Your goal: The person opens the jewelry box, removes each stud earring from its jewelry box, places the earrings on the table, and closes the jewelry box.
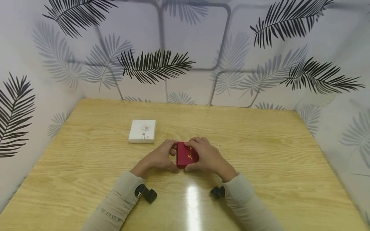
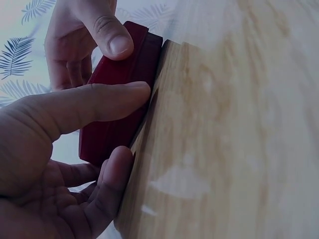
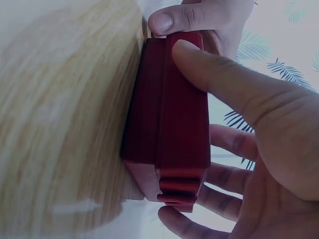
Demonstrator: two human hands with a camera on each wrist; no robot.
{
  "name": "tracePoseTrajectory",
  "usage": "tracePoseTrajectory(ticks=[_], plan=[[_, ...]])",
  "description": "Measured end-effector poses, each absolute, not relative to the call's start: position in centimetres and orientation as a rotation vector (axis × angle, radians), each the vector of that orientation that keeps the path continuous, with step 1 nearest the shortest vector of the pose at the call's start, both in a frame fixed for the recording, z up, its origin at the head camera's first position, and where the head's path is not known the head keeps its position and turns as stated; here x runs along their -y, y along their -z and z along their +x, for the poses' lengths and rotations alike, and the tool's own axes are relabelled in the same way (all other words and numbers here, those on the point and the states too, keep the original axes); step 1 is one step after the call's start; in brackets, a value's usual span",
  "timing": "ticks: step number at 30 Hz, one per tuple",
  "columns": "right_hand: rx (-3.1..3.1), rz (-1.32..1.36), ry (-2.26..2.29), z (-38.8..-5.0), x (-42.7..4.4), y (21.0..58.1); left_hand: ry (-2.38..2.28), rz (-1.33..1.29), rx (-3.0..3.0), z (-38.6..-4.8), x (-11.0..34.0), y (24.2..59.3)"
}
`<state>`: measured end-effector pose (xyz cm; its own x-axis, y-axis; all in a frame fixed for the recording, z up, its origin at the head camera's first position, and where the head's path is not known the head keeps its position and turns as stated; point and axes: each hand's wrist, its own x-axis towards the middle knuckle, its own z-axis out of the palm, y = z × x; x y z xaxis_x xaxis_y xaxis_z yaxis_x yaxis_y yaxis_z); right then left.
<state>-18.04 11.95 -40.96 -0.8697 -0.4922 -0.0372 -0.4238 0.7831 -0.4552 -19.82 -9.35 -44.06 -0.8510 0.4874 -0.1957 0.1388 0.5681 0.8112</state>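
Observation:
A small red jewelry box point(image 1: 182, 155) with gold lettering on its lid rests on the wooden table between both hands. My left hand point(image 1: 162, 157) holds its left end, thumb at the front corner and fingers at the back. From the other side, my right hand point(image 1: 206, 157) grips the lid between thumb and fingers, covering part of the lettering. In the right wrist view, the right thumb point(image 3: 219, 74) presses the lid's front side, and a seam separates lid and base. A small red ribbon loop point(image 3: 179, 186) shows at the box's end. The lid sits on the base; its inside is hidden.
A white square box point(image 1: 142, 131) with a flower print stands behind and left of the hands. To the right of the right hand lies a tiny pale item point(image 1: 218, 146), too small to identify. Leaf-patterned cloth point(image 1: 188, 86) rises behind the table point(image 1: 274, 166).

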Motion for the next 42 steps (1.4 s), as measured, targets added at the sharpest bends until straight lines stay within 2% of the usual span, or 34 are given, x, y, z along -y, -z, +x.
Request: tracePoseTrajectory(ticks=[18, 31, 42], plan=[[-2.843, -0.744, 0.632, -18.1, -12.2, 41.4, -1.221, 0.481, -2.281, -20.0, 10.1, 43.0], [-2.835, -0.713, 0.631, -18.0, -12.0, 41.1, -1.392, 0.46, -2.327, -21.3, 14.8, 39.9], [-2.812, -0.757, 0.677, -18.1, -11.9, 41.6, -1.482, 0.463, -2.657, -22.3, 19.2, 40.4]])
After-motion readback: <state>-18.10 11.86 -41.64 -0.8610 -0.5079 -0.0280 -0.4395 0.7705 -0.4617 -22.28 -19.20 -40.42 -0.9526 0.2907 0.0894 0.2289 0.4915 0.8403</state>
